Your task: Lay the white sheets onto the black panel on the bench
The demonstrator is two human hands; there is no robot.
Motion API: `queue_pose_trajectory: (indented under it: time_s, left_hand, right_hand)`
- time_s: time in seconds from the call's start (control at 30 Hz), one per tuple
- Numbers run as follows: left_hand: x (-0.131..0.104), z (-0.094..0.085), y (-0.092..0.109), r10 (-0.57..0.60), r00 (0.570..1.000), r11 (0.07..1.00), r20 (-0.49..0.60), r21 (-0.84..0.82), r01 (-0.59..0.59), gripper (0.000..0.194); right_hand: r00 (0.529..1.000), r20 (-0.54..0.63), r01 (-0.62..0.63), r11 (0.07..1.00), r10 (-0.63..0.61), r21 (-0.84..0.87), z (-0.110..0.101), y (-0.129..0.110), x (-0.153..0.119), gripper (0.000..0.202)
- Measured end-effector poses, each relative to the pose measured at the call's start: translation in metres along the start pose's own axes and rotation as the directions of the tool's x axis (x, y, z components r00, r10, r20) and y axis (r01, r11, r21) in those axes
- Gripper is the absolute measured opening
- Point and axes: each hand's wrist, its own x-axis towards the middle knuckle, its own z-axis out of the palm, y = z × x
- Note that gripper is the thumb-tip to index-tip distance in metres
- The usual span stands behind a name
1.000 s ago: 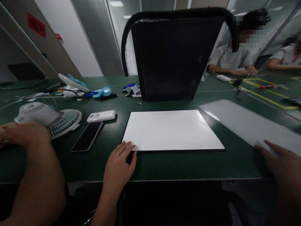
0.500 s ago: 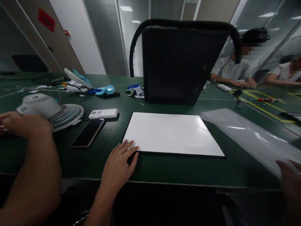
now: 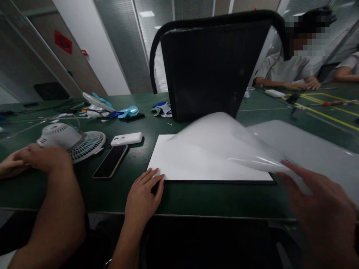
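Note:
A white board [image 3: 190,166] with a thin black edge lies flat on the green table [image 3: 213,198] in front of me. My left hand [image 3: 143,194] rests flat at its near left corner, fingers spread and touching the edge. My right hand [image 3: 318,207] is at the lower right, gripping a clear, glossy plastic sheet [image 3: 224,138]. The sheet is lifted and curls over the right half of the board. More of the same plastic [image 3: 311,147] lies on the table to the right.
A tall black case [image 3: 213,67] stands upright just behind the board. To the left lie a dark phone [image 3: 110,161], a white power bank [image 3: 126,139] and a white fan [image 3: 73,138]. A co-worker's forearm [image 3: 56,209] rests at the far left. Other people sit at the back right [image 3: 283,69].
My right hand has moved in from the right edge and raised the plastic sheet over the board. My left hand stays on the board's corner. The co-worker's hands remain by the fan.

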Motion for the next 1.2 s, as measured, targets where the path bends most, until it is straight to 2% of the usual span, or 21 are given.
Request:
queue_pose_trajectory:
  time_s: [0.07,0.13,0.27,0.33,0.4,0.47,0.53,0.67,0.77,0.97,1.1,1.2]
  left_hand:
    - [0.0,0.0,0.0,0.006,1.0,1.0,-0.003,-0.004,-0.006,0.026]
    - [-0.001,-0.001,0.0,-0.003,1.0,1.0,-0.015,-0.006,0.003,0.027]
    - [-0.003,-0.002,0.003,-0.105,0.99,0.994,-0.094,0.031,0.109,0.047]
    - [-0.003,-0.002,0.004,-0.168,0.976,0.981,-0.137,0.072,0.179,0.06]
    - [-0.003,-0.001,0.004,-0.17,0.976,0.978,-0.136,0.101,0.184,0.069]
    - [-0.002,0.0,0.002,-0.11,0.99,0.987,-0.084,0.109,0.119,0.062]
    - [-0.001,0.001,0.0,-0.053,0.998,0.993,-0.019,0.103,0.055,0.047]
    - [0.0,0.0,-0.003,-0.026,0.999,0.998,0.044,0.058,0.024,0.034]
    - [0.0,-0.001,-0.002,-0.024,0.999,0.999,0.045,0.04,0.022,0.033]
    - [0.0,0.001,-0.001,-0.071,0.997,0.992,0.034,0.105,0.067,0.036]
    - [0.0,0.002,-0.002,-0.085,0.996,0.989,0.031,0.12,0.081,0.039]
    - [0.0,0.0,-0.002,-0.089,0.995,0.991,0.037,0.102,0.085,0.039]
  right_hand:
    - [0.987,0.059,0.14,0.985,-0.147,0.105,0.015,-0.022,0.005,0.035]
    - [0.95,0.16,0.236,0.951,-0.269,0.198,0.035,-0.034,0.006,0.035]
    - [0.872,0.305,0.283,0.903,-0.383,0.324,0.065,-0.032,0.0,0.042]
    - [0.857,0.333,0.275,0.895,-0.394,0.352,0.07,-0.028,-0.003,0.04]
    - [0.842,0.353,0.27,0.885,-0.408,0.379,0.069,-0.026,-0.003,0.036]
    - [0.829,0.367,0.267,0.876,-0.421,0.403,0.068,-0.025,-0.003,0.033]
    - [0.82,0.377,0.263,0.868,-0.431,0.422,0.067,-0.026,-0.002,0.033]
    - [0.808,0.389,0.257,0.858,-0.443,0.444,0.067,-0.026,-0.002,0.037]
    - [0.806,0.394,0.256,0.859,-0.443,0.442,0.068,-0.025,-0.001,0.04]
    - [0.811,0.411,0.255,0.884,-0.416,0.391,0.067,-0.028,-0.002,0.042]
    - [0.861,0.37,0.232,0.916,-0.35,0.326,0.068,-0.03,-0.003,0.044]
    - [0.925,0.283,0.184,0.952,-0.252,0.244,0.062,-0.021,-0.004,0.043]
